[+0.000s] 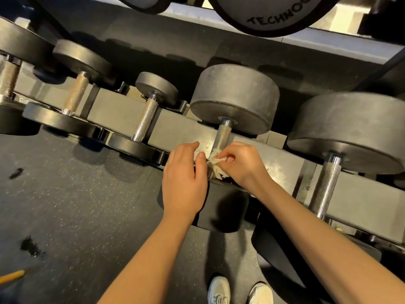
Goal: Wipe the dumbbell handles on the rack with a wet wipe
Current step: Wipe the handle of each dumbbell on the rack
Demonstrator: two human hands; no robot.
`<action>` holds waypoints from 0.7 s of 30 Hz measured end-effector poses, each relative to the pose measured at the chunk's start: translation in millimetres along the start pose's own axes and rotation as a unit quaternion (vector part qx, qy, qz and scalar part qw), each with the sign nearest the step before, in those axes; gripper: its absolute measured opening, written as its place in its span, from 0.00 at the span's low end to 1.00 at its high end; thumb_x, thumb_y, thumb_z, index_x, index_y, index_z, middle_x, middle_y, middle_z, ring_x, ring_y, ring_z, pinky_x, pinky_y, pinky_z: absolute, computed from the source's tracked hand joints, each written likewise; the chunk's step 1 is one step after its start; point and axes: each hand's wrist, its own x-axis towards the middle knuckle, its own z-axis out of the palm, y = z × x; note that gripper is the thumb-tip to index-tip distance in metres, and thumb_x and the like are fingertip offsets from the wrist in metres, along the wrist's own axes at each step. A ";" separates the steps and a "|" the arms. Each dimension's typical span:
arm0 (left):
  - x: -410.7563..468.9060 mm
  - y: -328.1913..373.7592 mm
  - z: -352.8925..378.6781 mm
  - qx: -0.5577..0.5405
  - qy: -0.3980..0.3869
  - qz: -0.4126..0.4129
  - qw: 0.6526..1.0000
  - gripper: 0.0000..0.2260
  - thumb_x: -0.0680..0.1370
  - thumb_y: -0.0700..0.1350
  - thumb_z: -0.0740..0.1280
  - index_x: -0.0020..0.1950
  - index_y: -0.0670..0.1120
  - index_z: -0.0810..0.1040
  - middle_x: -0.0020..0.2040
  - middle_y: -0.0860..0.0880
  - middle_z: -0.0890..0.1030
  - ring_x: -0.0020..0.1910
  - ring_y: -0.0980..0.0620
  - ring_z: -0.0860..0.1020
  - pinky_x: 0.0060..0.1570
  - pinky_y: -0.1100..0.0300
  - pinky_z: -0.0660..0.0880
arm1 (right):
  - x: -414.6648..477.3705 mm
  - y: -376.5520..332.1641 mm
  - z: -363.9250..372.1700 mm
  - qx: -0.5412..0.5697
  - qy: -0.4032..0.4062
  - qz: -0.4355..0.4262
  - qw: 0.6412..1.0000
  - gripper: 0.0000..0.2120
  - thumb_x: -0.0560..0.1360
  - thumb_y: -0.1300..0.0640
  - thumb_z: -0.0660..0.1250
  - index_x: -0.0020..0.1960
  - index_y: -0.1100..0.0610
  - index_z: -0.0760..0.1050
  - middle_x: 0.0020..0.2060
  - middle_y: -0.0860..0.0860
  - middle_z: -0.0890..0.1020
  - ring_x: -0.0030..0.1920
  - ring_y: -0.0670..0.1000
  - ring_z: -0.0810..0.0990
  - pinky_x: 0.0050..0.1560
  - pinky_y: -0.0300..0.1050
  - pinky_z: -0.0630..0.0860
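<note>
While hands (184, 178) (243, 163) touch wipe (217, 160), weight (274, 9) reads "TECHNO".

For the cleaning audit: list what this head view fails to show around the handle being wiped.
1. Head view: the handle's near end, under the wet wipe and the right hand.
2. Head view: the left hand's fingers past the knuckles, hidden by the hand itself; its grip is unclear.
3. Head view: the lettering on the upper weight, cut by the top edge.
</note>
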 end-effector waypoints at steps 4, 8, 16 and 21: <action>0.7 -0.5 0.5 -0.011 0.006 -0.005 1.000 0.22 0.79 0.54 0.50 0.62 0.44 0.75 0.57 0.51 0.77 0.57 0.60 0.69 0.56 0.64 0.64 | 2.5 -0.3 5.4 0.036 0.145 0.033 0.988 0.06 0.71 0.66 0.69 0.47 0.61 0.83 0.41 0.50 0.77 0.39 0.45 0.73 0.39 0.28 0.67; 0.8 -0.3 -0.4 -0.019 0.005 -0.005 1.000 0.23 0.79 0.54 0.50 0.62 0.44 0.75 0.57 0.52 0.77 0.57 0.58 0.70 0.57 0.63 0.65 | 8.9 1.2 5.4 0.012 0.151 -0.022 0.988 0.06 0.69 0.65 0.70 0.45 0.62 0.83 0.40 0.55 0.80 0.38 0.47 0.76 0.40 0.24 0.67; 1.2 -0.7 -0.6 -0.032 0.023 -0.039 0.998 0.20 0.80 0.52 0.51 0.62 0.43 0.75 0.57 0.49 0.78 0.59 0.51 0.72 0.62 0.52 0.68 | 11.4 -2.1 -1.4 -0.131 0.031 -0.109 0.985 0.07 0.70 0.61 0.71 0.47 0.61 0.83 0.43 0.57 0.81 0.42 0.60 0.81 0.41 0.51 0.78; 10.4 -4.4 0.9 -0.047 -0.011 -0.101 0.994 0.16 0.82 0.46 0.56 0.66 0.43 0.73 0.64 0.48 0.76 0.64 0.52 0.69 0.63 0.60 0.62 | 25.3 -5.1 1.7 -0.149 0.172 -0.043 0.973 0.07 0.74 0.63 0.66 0.48 0.63 0.82 0.43 0.57 0.78 0.44 0.57 0.78 0.40 0.44 0.71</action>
